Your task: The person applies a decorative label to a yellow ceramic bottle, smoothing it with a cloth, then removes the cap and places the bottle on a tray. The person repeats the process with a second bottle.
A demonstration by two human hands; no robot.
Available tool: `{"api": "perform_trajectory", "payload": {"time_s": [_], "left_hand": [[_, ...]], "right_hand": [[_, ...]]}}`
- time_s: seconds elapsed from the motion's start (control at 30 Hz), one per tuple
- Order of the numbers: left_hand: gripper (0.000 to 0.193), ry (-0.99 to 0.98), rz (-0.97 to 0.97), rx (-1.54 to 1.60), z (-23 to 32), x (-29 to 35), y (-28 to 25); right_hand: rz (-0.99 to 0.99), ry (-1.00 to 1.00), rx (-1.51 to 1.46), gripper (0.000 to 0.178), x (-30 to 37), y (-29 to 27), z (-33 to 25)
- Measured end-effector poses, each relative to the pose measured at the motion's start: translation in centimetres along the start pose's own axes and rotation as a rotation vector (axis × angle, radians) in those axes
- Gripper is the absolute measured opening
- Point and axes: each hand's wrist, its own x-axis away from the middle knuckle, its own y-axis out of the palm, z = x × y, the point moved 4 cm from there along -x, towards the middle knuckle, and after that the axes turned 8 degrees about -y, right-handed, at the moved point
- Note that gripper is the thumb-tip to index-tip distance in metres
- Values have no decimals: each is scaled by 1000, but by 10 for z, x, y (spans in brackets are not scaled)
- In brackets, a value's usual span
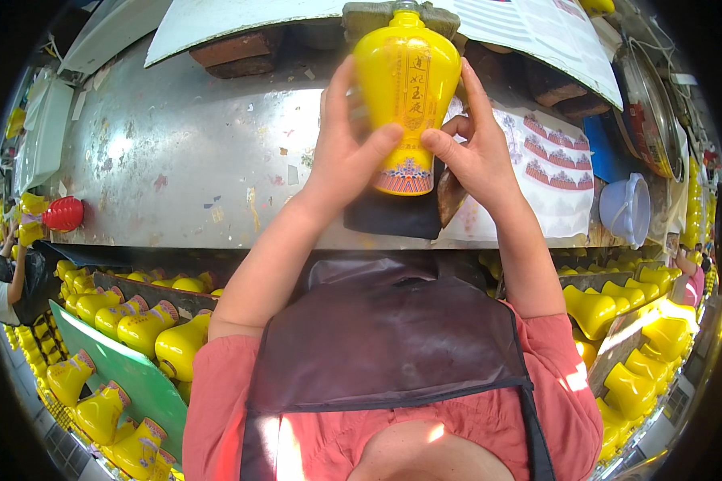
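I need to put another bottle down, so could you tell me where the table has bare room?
The metal table is bare left of the left hand, between the red object and the yellow bottle. Right of the right hand it is crowded: a decal sheet and a pale cup.

The yellow bottle [407,80] looks like glazed ceramic, glossy and smooth, with a matt patterned band at its base. The worktable [192,160] is dull sheet metal, scuffed and speckled. A dark apron [385,345] has a slight plastic sheen; the sticker sheet [549,172] is white paper. The bowl [627,208] is pale plastic.
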Motion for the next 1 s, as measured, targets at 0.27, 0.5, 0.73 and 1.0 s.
{"api": "perform_trajectory", "payload": {"time_s": [0.27,0.5,0.73,1.0], "left_hand": [[112,116,78,-330,12,-7,0],[111,115,90,-364,13,-10,3],[113,42,86,-336,8,-7,3],[113,56,84,-314,7,-8,4]], "right_hand": [[64,-101,261,74,-32,-24,-42],[55,-138,390,58,-59,-9,-60],[41,-77,371,57,-60,-9,-61],[51,-110,381,57,-60,-10,-57]]}}
